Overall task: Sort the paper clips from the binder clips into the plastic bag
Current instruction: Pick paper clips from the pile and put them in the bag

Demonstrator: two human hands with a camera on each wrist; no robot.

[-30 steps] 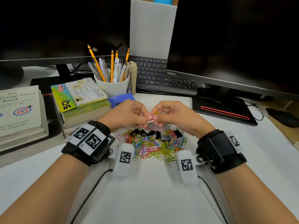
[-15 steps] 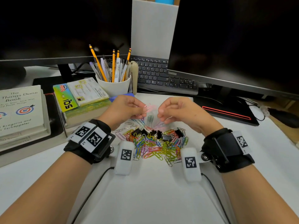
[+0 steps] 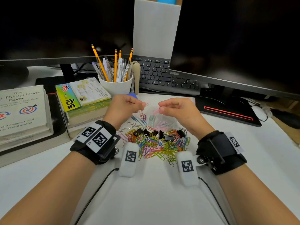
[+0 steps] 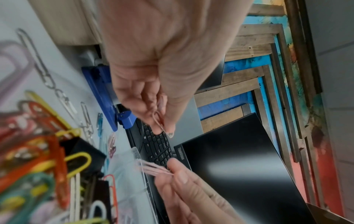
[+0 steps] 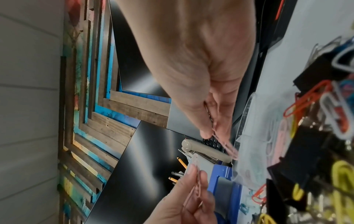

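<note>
Hands apart above plastic bag (image 3: 159, 120), left hand (image 3: 125, 108) and right hand (image 3: 177, 109) pinching pink clips

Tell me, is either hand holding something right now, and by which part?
Yes. The left hand pinches one pale pink paper clip near its end; the right hand pinches a few pink paper clips by one end.

White desk (image 3: 162, 200), dark monitors (image 3: 235, 38), painted wood-plank wall (image 4: 268, 68) behind.

You've got a multicolour paper clip pile (image 3: 155, 143) w/ black binder clips (image 3: 146, 132), pink clips in clear bag (image 3: 162, 122), yellow pencils (image 3: 100, 62), white cup (image 3: 116, 86).
</note>
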